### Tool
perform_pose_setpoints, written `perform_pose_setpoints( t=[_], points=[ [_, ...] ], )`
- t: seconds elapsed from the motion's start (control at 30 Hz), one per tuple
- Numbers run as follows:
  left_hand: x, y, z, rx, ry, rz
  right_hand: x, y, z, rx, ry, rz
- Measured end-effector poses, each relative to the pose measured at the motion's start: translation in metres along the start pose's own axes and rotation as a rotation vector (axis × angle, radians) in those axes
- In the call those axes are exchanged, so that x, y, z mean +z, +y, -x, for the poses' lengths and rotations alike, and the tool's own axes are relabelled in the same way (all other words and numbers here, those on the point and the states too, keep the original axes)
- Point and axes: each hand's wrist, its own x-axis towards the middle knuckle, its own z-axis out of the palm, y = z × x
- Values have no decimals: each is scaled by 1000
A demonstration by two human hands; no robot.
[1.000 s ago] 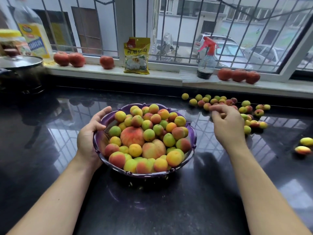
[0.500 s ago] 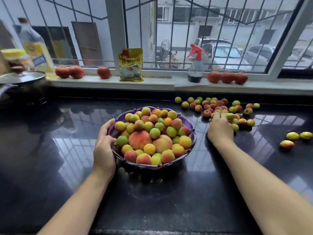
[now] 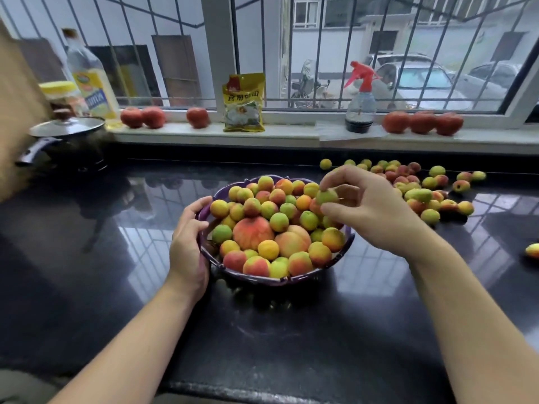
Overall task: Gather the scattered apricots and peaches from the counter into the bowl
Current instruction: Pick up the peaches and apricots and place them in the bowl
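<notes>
Right hand [image 3: 370, 211] had come left from the scattered apricots [image 3: 420, 193] to above the bowl [image 3: 347, 243], pinching a green apricot [image 3: 326, 196]. Left hand [image 3: 188, 243] gripped the bowl's left rim, mid-counter; scattered apricots lay far right.

My desk [image 3: 87, 287] is glossy black stone that mirrors the barred window [image 3: 320, 48] ahead of me. Grey daylight comes through it from a street with parked cars [image 3: 414, 80] and pale buildings. A white sill [image 3: 204, 135] runs beneath the glass.
</notes>
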Motion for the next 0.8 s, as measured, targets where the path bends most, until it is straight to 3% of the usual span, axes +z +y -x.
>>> perform_pose_setpoints(
  t=[0.2,0.43,0.6,0.67,0.73,0.8],
  points=[
    [0,2,1,-2,-4,4,24,-10,-3,-49,-112,536],
    [3,5,2,-15,-21,14,23,-15,-8,16,-103,720],
    [4,7,5,9,-33,-25,21,-10,-3,6,-80,595],
    [4,7,6,13,-35,-46,15,-3,-3,-15,105,431],
    [3,6,7,6,-34,-53,-1,15,-5,34,419,281],
    [3,6,7,1,-33,-62,-19,47,-5,151,740,339]
  ],
)
